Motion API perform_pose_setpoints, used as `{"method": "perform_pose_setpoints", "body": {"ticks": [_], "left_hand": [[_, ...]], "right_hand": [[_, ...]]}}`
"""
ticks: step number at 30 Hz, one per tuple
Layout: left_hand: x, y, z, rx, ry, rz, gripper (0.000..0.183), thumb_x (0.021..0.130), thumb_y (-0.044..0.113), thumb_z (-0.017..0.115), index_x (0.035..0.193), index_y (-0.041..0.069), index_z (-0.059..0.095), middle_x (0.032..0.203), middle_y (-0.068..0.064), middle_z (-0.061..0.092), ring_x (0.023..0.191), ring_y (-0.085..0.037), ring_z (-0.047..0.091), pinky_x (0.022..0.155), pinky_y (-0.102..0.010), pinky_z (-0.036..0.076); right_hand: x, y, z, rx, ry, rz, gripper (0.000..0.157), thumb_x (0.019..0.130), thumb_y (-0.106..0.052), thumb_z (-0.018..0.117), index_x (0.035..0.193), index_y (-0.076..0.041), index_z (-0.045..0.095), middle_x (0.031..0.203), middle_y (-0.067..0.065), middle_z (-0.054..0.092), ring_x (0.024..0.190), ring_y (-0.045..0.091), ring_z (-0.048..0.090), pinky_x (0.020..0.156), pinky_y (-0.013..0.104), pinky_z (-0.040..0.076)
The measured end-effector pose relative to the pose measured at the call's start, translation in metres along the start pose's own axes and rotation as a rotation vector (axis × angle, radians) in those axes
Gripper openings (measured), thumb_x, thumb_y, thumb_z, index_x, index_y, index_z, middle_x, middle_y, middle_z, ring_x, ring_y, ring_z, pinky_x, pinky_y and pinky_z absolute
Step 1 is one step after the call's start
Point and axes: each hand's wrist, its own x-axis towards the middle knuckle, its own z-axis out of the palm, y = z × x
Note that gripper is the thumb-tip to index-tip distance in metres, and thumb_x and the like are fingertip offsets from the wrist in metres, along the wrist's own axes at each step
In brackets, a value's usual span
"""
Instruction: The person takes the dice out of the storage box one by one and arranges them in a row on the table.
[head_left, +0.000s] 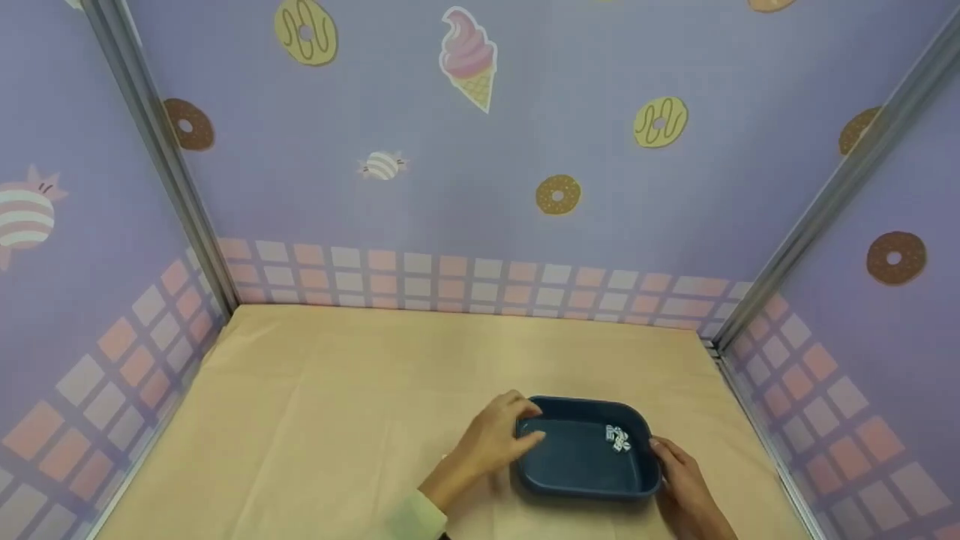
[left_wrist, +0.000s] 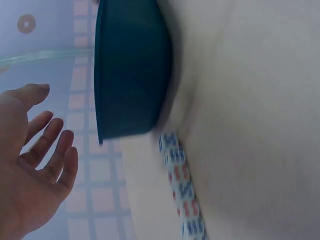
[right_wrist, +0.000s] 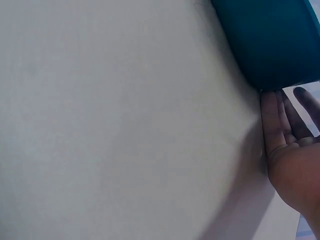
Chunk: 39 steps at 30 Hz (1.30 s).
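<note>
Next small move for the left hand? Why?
Probably lower the left hand to the row of small marked blocks and pinch the one nearest the tray. That hand looks empty, the row lies on the table beside the tray, a few similar-looking pieces sit inside, and the right hand touches the tray's right end.

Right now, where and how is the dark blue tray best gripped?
Likely by both short end walls, from left and right: the tray runs longer sideways, its raised walls give purchase, and the right hand touches one end. Keep it level; patterned white tiles lie inside.
</note>
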Motion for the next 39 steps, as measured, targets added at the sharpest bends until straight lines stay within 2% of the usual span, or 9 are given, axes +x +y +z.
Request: {"method": "perform_pose_setpoints", "body": {"ticks": [4, 10, 14, 18, 21, 25, 27, 32, 39], "left_hand": [[0.007, 0.015, 0.026, 0.002, -0.022, -0.014, 0.031, 0.096, 0.032, 0.081, 0.122, 0.018, 0.073, 0.114, 0.010, 0.063, 0.109, -0.007, 0.061, 0.093, -0.024, 0.055], [0.021, 0.038, 0.061, 0.114, -0.127, -0.121, 0.039, 0.095, 0.041, 0.080, 0.127, 0.020, 0.072, 0.115, 0.011, 0.063, 0.106, -0.008, 0.060, 0.089, -0.028, 0.055], [0.033, 0.048, 0.085, 0.054, -0.169, -0.195, 0.038, 0.094, 0.036, 0.082, 0.127, 0.020, 0.073, 0.116, 0.012, 0.063, 0.108, -0.007, 0.060, 0.090, -0.028, 0.055], [0.046, 0.050, 0.106, 0.002, -0.173, -0.203, 0.035, 0.093, 0.029, 0.084, 0.124, 0.017, 0.074, 0.111, 0.011, 0.063, 0.104, -0.005, 0.062, 0.090, -0.025, 0.055], [0.053, 0.051, 0.119, 0.001, -0.175, -0.198, 0.036, 0.092, 0.027, 0.086, 0.123, 0.014, 0.075, 0.109, 0.009, 0.064, 0.100, -0.004, 0.062, 0.088, -0.024, 0.055], [0.058, 0.049, 0.131, 0.012, -0.177, -0.214, 0.038, 0.091, 0.028, 0.086, 0.124, 0.014, 0.075, 0.109, 0.006, 0.064, 0.100, -0.004, 0.061, 0.086, -0.025, 0.055], [0.060, 0.048, 0.136, 0.017, -0.169, -0.224, 0.037, 0.091, 0.029, 0.086, 0.123, 0.014, 0.075, 0.109, 0.007, 0.064, 0.099, -0.005, 0.061, 0.086, -0.025, 0.055], [0.063, 0.044, 0.144, 0.028, -0.160, -0.216, 0.034, 0.090, 0.028, 0.087, 0.120, 0.016, 0.076, 0.105, 0.010, 0.062, 0.097, -0.005, 0.061, 0.085, -0.025, 0.055], [0.068, 0.041, 0.151, 0.066, -0.196, -0.205, 0.030, 0.092, 0.025, 0.086, 0.120, 0.019, 0.078, 0.105, 0.012, 0.060, 0.097, -0.003, 0.060, 0.087, -0.024, 0.055]], "right_hand": [[0.001, -0.002, 0.000, 0.009, -0.026, 0.015, 0.065, 0.114, -0.036, 0.046, 0.159, 0.009, 0.033, 0.169, 0.031, 0.021, 0.159, 0.044, 0.012, 0.127, 0.058, 0.012], [0.001, -0.003, 0.001, 0.076, -0.054, 0.057, 0.064, 0.114, -0.035, 0.047, 0.159, 0.007, 0.033, 0.171, 0.028, 0.019, 0.161, 0.041, 0.009, 0.128, 0.057, 0.011], [-0.001, -0.001, 0.001, 0.092, -0.038, 0.052, 0.062, 0.113, -0.033, 0.047, 0.158, 0.008, 0.036, 0.170, 0.029, 0.023, 0.161, 0.041, 0.012, 0.128, 0.058, 0.012], [0.000, -0.001, 0.002, 0.095, -0.034, 0.049, 0.063, 0.112, -0.035, 0.048, 0.157, 0.008, 0.038, 0.169, 0.028, 0.024, 0.161, 0.041, 0.013, 0.128, 0.056, 0.013], [0.001, -0.001, 0.001, 0.020, -0.020, 0.007, 0.062, 0.112, -0.036, 0.049, 0.155, 0.008, 0.042, 0.167, 0.029, 0.029, 0.159, 0.042, 0.018, 0.127, 0.056, 0.016], [0.001, -0.003, -0.001, -0.073, 0.004, -0.051, 0.059, 0.113, -0.035, 0.049, 0.153, 0.008, 0.047, 0.163, 0.029, 0.039, 0.155, 0.045, 0.030, 0.126, 0.057, 0.021], [0.002, -0.004, -0.002, -0.069, -0.009, -0.063, 0.058, 0.113, -0.033, 0.049, 0.154, 0.008, 0.046, 0.162, 0.029, 0.040, 0.153, 0.045, 0.033, 0.125, 0.057, 0.024], [0.002, -0.006, -0.004, -0.047, -0.041, -0.065, 0.059, 0.113, -0.030, 0.049, 0.156, 0.009, 0.041, 0.163, 0.030, 0.037, 0.153, 0.045, 0.032, 0.124, 0.056, 0.027], [0.003, -0.005, -0.004, -0.031, -0.032, -0.024, 0.060, 0.113, -0.031, 0.048, 0.156, 0.010, 0.040, 0.166, 0.031, 0.031, 0.156, 0.043, 0.025, 0.126, 0.055, 0.021]]}}
